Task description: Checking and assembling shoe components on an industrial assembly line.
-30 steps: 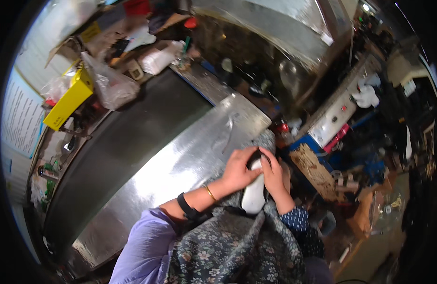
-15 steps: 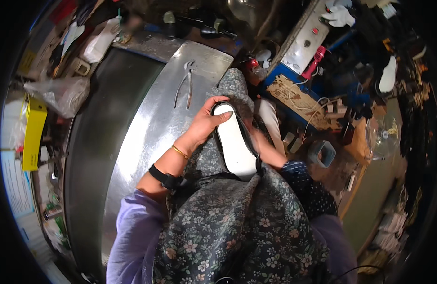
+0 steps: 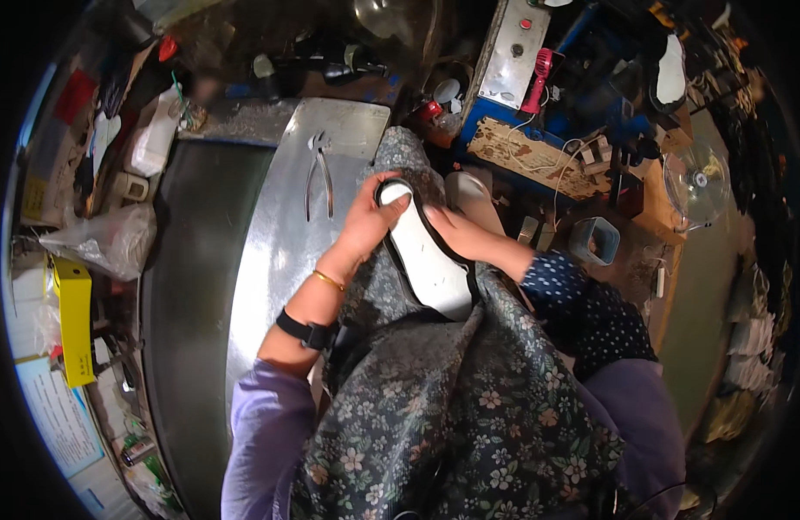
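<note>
A dark shoe, bottom up with its long white insole board (image 3: 426,260) showing and a black rim around it, rests at an angle over my lap. My left hand (image 3: 372,218) grips the far end, thumb pressed on the white board and fingers wrapped around the outer edge. Along the right side, my right hand (image 3: 459,232) holds the black rim; some of its fingers are hidden behind the shoe. The floral apron (image 3: 400,407) lies beneath. A pair of pliers (image 3: 320,178) lies on the metal worktop (image 3: 279,225) to the left.
Left of the worktop runs a dark belt surface (image 3: 201,260). A yellow box (image 3: 73,321) and a plastic bag (image 3: 114,243) are at far left. On the right are a light blue tub (image 3: 594,241), a pink handheld device (image 3: 539,80) and a fan-like wire guard (image 3: 697,179).
My right hand has come up from beside and behind the shoe onto its right rim. The left hand keeps its grip. The whole view has shifted, with surroundings turned slightly.
</note>
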Action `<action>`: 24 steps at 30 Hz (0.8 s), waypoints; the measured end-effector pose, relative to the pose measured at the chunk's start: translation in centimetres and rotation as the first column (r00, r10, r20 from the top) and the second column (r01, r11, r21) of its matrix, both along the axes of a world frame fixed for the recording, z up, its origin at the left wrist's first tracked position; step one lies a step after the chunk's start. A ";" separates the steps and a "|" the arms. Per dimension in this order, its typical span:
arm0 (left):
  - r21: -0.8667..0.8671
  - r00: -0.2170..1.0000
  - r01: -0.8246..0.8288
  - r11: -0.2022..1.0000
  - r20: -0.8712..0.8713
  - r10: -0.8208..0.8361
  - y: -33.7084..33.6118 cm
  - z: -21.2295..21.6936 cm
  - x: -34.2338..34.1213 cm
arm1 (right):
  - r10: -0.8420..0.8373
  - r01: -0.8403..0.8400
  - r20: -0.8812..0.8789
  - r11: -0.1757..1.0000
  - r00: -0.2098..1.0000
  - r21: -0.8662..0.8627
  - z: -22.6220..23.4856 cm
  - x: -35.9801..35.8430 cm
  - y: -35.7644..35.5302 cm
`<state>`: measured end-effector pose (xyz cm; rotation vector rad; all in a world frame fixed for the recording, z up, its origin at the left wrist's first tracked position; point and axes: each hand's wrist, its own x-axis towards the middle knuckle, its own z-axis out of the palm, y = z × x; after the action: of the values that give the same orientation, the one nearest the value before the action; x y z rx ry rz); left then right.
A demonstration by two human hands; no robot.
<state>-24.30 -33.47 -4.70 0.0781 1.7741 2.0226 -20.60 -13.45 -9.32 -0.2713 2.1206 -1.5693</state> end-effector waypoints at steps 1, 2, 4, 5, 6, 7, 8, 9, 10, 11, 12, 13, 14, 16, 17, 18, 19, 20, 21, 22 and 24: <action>0.000 0.999 -0.016 1.000 -0.052 0.016 -0.6 -0.8 0.1 | 0.001 -0.001 0.003 0.999 1.000 0.051 0.1 1.9 0.6; 0.007 0.994 -0.036 0.999 -0.101 0.036 -0.8 -1.4 0.3 | 0.004 -0.005 0.010 0.994 1.000 0.107 0.4 4.7 0.6; 0.002 0.999 -0.026 1.000 -0.038 0.026 0.2 -0.7 0.4 | -0.080 0.079 0.084 0.997 0.993 0.013 -0.7 6.9 0.4; -0.011 0.999 -0.008 1.000 0.037 0.008 0.0 -0.3 0.6 | -0.103 0.103 0.130 0.995 0.986 0.009 0.1 6.7 0.0; 0.039 0.999 0.038 0.999 0.003 -0.038 -0.4 0.4 0.0 | -0.129 0.130 0.168 0.992 0.977 0.008 1.1 5.7 -0.1; 0.361 0.993 -0.033 0.932 0.114 -0.009 -1.2 0.7 -0.4 | -0.147 0.152 0.141 0.988 0.979 -0.024 1.0 5.3 -0.2; 0.633 0.975 -0.139 0.761 0.221 -0.005 -2.0 0.8 -1.0 | -0.131 0.136 0.134 0.990 0.982 -0.030 1.7 4.7 -0.5; 0.689 0.932 -0.323 0.648 0.352 0.089 -2.5 0.4 -1.1 | -0.162 0.169 0.127 0.985 0.979 -0.044 3.5 4.0 -1.3; 0.532 0.882 -0.406 0.743 0.440 0.168 -1.9 -0.5 0.2 | -0.192 0.201 0.121 0.978 0.974 -0.059 4.5 3.4 -2.2; 0.088 0.891 -0.395 0.914 0.278 0.359 -0.9 -0.5 1.2 | -0.223 0.223 0.071 0.975 0.972 0.010 4.4 3.1 -3.3; -0.386 0.892 -0.395 0.834 0.055 0.448 -0.7 -0.4 2.0 | -0.180 0.169 0.086 0.978 0.980 0.121 5.5 2.9 -4.4; -0.393 0.886 -0.404 0.826 0.054 0.460 -1.4 -0.1 1.6 | -0.158 0.147 0.067 0.979 0.985 0.140 5.8 2.6 -5.1; -0.647 0.948 -0.294 0.703 -0.102 0.303 -1.9 1.1 1.3 | -0.137 0.127 0.052 0.978 0.989 0.164 5.8 2.6 -5.7; -0.960 0.971 -0.174 0.221 -0.205 -0.127 -2.3 3.2 1.0 | -0.148 0.131 0.068 0.970 0.987 0.207 4.9 3.4 -6.9; -0.921 0.873 -0.364 0.138 -0.389 -0.296 -2.7 3.0 1.0 | -0.159 0.137 0.073 0.960 0.985 0.246 4.1 3.8 -7.7; -0.920 0.880 -0.367 0.138 -0.391 -0.270 -2.8 3.3 0.6 | -0.212 0.204 0.017 0.959 0.977 0.198 3.8 4.1 -8.6; -0.937 0.858 -0.325 0.131 -0.351 -0.375 -2.9 3.7 -0.2 | -0.220 0.206 0.063 0.962 0.973 0.177 3.8 3.9 -8.7; -0.949 0.826 -0.294 0.117 -0.314 -0.469 -3.3 4.5 -0.8 | -0.218 0.201 0.102 0.967 0.971 0.156 4.7 3.3 -8.9; -0.979 0.860 -0.161 0.124 -0.201 -0.469 -3.2 5.6 -1.6 | -0.203 0.188 0.080 0.968 0.976 0.169 4.8 2.8 -8.8; -0.973 0.863 -0.183 0.138 -0.227 -0.451 -3.6 6.2 -1.8 | -0.200 0.196 0.023 0.971 0.979 0.137 4.3 2.8 -8.5; -0.955 0.864 0.141 0.261 -0.010 -0.503 -4.8 6.8 -0.9 | -0.188 0.191 -0.052 0.981 0.981 0.042 2.9 3.1 -7.0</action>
<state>-25.19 -38.28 2.08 0.3928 2.5955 0.4163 -17.48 -20.45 -6.46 -0.0940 2.2742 -1.6306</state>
